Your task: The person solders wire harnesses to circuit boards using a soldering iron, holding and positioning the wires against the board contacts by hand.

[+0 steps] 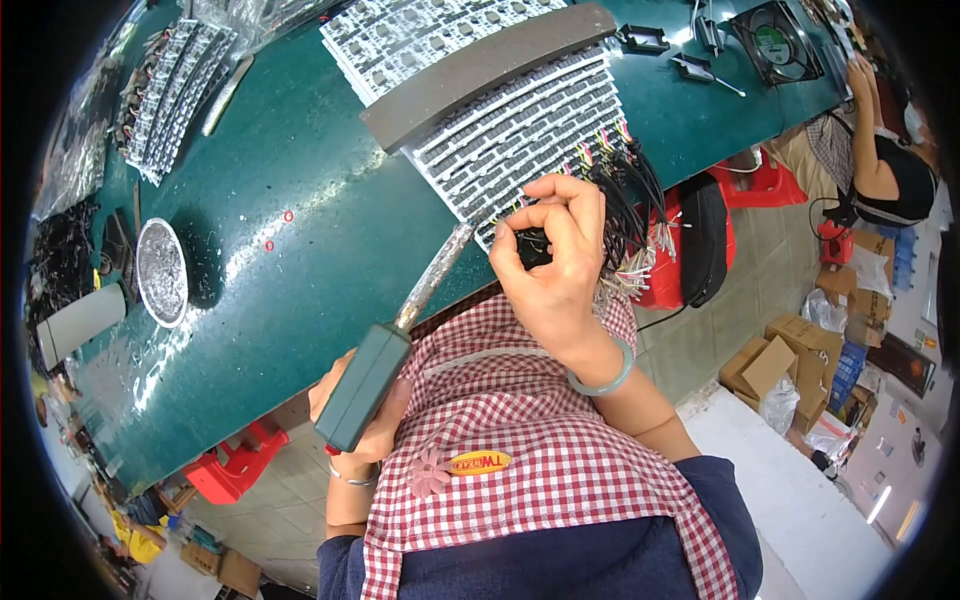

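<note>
My left hand (390, 420) grips the green handle of a soldering iron (368, 385). Its metal shaft slants up and right, and the tip reaches the near left corner of a panel of white circuit boards (520, 125) with dark parts. Just right of the tip, over the panel's near edge, is my right hand (555, 265). Its thumb and forefinger are pinched together; whatever lies between them is too small to make out. Black cables (645, 185) with pale wire ends hang from the panel's right edge, partly behind that hand. A dark curved bar (480, 75) lies across the boards.
On the green table (300, 310) stand a metal bowl (184, 275) and a stack of board strips (178, 85) at left. Black clips (642, 40) and a fan (775, 45) lie at far right. Red stools (228, 470) flank the near edge. Another person (880, 165) sits at right.
</note>
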`<state>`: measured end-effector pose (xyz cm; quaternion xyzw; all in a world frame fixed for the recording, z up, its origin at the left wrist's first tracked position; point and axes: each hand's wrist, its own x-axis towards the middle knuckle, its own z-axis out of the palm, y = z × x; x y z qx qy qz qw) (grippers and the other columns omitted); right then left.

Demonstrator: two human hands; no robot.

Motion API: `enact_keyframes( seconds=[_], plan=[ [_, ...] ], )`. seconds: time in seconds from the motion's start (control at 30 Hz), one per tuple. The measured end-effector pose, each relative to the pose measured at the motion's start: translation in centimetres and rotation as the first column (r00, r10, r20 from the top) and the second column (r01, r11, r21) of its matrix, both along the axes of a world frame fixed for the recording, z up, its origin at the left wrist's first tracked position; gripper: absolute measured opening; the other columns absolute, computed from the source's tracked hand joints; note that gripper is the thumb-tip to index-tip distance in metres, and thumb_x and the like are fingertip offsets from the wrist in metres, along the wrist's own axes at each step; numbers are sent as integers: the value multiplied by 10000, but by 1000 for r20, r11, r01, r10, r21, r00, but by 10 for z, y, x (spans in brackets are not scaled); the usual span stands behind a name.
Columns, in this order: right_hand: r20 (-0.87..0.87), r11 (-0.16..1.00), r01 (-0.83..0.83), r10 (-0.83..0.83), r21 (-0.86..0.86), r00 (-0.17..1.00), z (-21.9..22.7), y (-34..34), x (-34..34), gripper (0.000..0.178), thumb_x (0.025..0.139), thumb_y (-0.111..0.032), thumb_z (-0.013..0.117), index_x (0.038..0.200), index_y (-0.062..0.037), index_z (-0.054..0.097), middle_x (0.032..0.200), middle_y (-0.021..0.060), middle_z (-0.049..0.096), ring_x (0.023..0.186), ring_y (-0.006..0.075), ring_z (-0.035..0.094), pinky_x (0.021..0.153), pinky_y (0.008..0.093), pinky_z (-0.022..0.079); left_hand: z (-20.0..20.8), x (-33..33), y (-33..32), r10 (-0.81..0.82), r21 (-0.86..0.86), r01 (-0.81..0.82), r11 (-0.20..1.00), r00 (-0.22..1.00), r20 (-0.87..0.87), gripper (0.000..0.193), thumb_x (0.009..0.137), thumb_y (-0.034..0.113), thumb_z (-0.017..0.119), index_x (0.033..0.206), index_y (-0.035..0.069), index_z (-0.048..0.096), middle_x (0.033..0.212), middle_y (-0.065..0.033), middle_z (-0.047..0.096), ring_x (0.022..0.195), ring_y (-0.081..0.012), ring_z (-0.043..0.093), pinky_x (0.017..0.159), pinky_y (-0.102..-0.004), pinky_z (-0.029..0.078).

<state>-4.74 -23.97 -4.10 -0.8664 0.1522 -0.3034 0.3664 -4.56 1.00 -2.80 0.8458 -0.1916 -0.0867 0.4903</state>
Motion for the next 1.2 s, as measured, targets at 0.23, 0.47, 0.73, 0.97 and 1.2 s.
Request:
enact_keyframes(
  seconds=[0.23,0.47,0.73,0.97,1.2],
  plan=[
    [-14,999,22,-21,32,1000,1,1,1,195,616,68,712,757,-7,600,1039,122,550,940,290,534,771,376,468,7,10,-5,-108,52,104,993,990,87,308,649,43,751,941,-47,710,927,-179,705,750,-297,707,676,-336,558],
    [-13,998,20,-19,57,1000,2,1,1,201,606,78,712,743,-8,593,1035,121,553,940,287,538,769,372,473,15,16,-16,-130,-2,131,991,985,112,257,635,23,734,883,-40,699,857,-159,682,739,-300,696,656,-335,551],
    [20,999,11,-12,47,1000,1,1,1,199,604,85,704,735,-4,584,1035,126,552,946,287,542,762,372,478,27,24,-20,-175,44,173,984,984,34,188,621,10,720,797,-25,664,782,-128,647,627,-280,650,560,-307,494],
    [9,999,3,-3,34,1000,2,0,1,196,605,89,699,737,-2,586,1037,126,550,950,289,545,770,373,478,5,8,-2,-38,-18,40,999,996,84,222,634,23,728,846,-26,688,784,-122,656,635,-258,642,590,-322,501],
    [-52,999,11,-8,47,999,6,0,-2,143,686,56,719,776,-13,630,1056,95,530,882,201,555,711,304,440,2,-9,9,167,-76,-172,982,984,-61,269,630,38,747,892,-15,716,804,-126,673,668,-252,638,635,-342,507]
  ],
)
